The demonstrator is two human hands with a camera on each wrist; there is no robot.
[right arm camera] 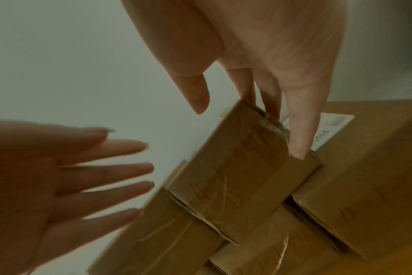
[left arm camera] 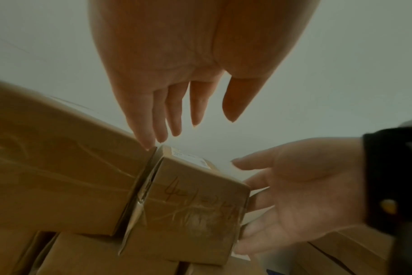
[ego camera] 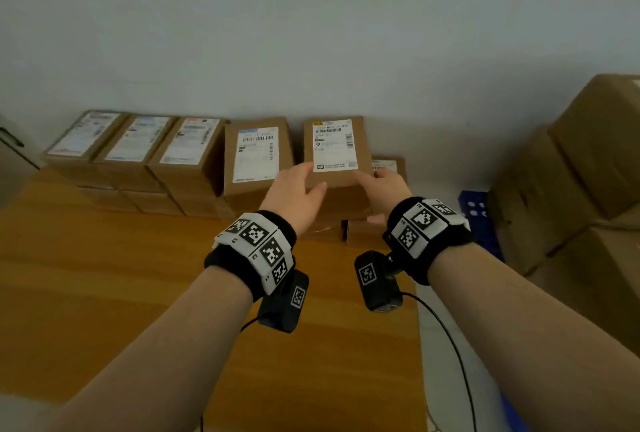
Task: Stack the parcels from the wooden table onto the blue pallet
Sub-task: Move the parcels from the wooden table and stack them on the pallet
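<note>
Brown labelled parcels stand stacked along the wall at the back of the wooden table [ego camera: 104,275]. Both hands reach for the top parcel [ego camera: 334,147] of the right-hand stack. My left hand [ego camera: 298,189] is at its near left corner, fingers straight, their tips at the gap beside the neighbouring parcel [left arm camera: 59,176]. My right hand [ego camera: 381,185] lies along the parcel's right side with straight fingers [right arm camera: 299,141], and the thumb is off the cardboard. The parcel's taped end [left arm camera: 193,204] faces me. A corner of the blue pallet [ego camera: 476,213] shows right of the table.
Several more parcel stacks [ego camera: 138,154] fill the table's back edge to the left. Large plain cartons [ego camera: 588,172] are piled at the right, behind and beside the pallet. A white wall rises directly behind the parcels. A black cable [ego camera: 450,345] hangs from my right wrist.
</note>
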